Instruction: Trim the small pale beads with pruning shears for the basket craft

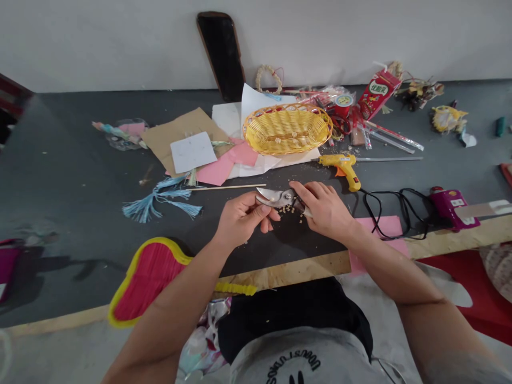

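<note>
My right hand (326, 209) is wrapped round the handles of metal pruning shears (282, 198), whose blades point left. Close to the blade tips, my left hand (245, 214) is pinched on something too small to make out. Tiny pale cut bits (295, 213) lie on the dark table under the shears. Just beyond the hands lies a thin wooden stick (228, 187), its left end near a blue tassel (162, 200). A yellow woven basket (287, 130) sits farther back on sheets of paper.
A yellow glue gun (343, 166) lies right of the basket, and its black cable (384, 210) curls toward a purple box (454, 209). A red drink carton (379, 92) and phone (222, 53) stand at the back. A red, yellow-edged piece (148, 280) overhangs the front edge.
</note>
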A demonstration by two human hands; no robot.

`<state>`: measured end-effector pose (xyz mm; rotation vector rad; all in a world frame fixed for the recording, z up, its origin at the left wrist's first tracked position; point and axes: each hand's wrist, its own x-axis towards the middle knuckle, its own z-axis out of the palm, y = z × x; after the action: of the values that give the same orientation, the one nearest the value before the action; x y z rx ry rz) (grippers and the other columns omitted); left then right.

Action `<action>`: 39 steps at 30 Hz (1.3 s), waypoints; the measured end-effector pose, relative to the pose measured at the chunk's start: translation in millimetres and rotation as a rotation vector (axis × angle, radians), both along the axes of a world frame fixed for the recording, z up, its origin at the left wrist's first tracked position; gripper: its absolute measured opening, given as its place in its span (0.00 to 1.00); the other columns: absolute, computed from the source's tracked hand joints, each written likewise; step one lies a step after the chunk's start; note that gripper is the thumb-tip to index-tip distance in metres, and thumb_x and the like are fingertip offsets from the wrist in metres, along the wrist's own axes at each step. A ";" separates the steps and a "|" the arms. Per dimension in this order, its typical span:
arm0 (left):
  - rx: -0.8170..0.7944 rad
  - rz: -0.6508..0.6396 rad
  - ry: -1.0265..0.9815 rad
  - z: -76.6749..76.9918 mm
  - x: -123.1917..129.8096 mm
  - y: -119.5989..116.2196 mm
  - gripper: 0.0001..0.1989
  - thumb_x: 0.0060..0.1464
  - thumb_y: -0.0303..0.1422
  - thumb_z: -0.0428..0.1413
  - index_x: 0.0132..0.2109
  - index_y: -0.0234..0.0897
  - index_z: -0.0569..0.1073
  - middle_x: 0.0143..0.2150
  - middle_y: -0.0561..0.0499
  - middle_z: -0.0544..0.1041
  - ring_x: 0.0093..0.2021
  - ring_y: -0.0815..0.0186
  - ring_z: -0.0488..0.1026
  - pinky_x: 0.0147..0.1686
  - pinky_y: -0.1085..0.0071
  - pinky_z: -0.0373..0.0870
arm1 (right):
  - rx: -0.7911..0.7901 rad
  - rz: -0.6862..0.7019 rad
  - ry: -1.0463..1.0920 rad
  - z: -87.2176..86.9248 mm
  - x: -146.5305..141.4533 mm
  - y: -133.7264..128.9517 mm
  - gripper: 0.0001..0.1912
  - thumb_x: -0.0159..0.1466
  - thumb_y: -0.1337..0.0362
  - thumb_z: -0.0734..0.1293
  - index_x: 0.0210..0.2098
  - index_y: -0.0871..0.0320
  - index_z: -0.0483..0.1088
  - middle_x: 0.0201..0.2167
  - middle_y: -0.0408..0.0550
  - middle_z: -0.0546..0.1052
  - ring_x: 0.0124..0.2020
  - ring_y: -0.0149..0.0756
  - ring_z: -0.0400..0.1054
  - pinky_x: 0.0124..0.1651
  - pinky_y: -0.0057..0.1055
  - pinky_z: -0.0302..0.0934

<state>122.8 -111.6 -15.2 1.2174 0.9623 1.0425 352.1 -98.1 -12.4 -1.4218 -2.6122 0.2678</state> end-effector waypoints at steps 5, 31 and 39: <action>-0.002 -0.016 -0.005 -0.8 -0.5 1.7 0.19 0.56 0.47 0.64 0.32 0.33 0.77 0.26 0.49 0.80 0.16 0.73 0.69 0.21 0.72 0.75 | -0.032 0.013 -0.005 1.1 0.9 0.4 0.39 0.58 0.72 0.62 0.70 0.59 0.57 0.53 0.59 0.72 0.52 0.51 0.66 0.53 0.44 0.61; 0.054 0.061 0.102 -1.3 -2.5 2.7 0.18 0.55 0.46 0.65 0.32 0.35 0.77 0.28 0.47 0.83 0.19 0.70 0.73 0.25 0.70 0.76 | 0.049 -0.001 0.006 -1.0 0.1 0.2 0.42 0.61 0.67 0.62 0.73 0.57 0.50 0.59 0.59 0.69 0.55 0.53 0.61 0.54 0.49 0.57; -0.041 -0.004 0.033 1.0 -0.3 2.5 0.20 0.53 0.48 0.66 0.30 0.34 0.76 0.26 0.47 0.82 0.16 0.71 0.71 0.23 0.72 0.76 | 0.046 0.075 0.019 -2.9 3.5 3.4 0.42 0.60 0.70 0.62 0.73 0.60 0.51 0.61 0.60 0.68 0.57 0.52 0.61 0.57 0.48 0.58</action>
<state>122.5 -109.0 -14.2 1.2055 1.0013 0.9980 355.6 -94.7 -15.3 -1.3029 -2.6420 0.2281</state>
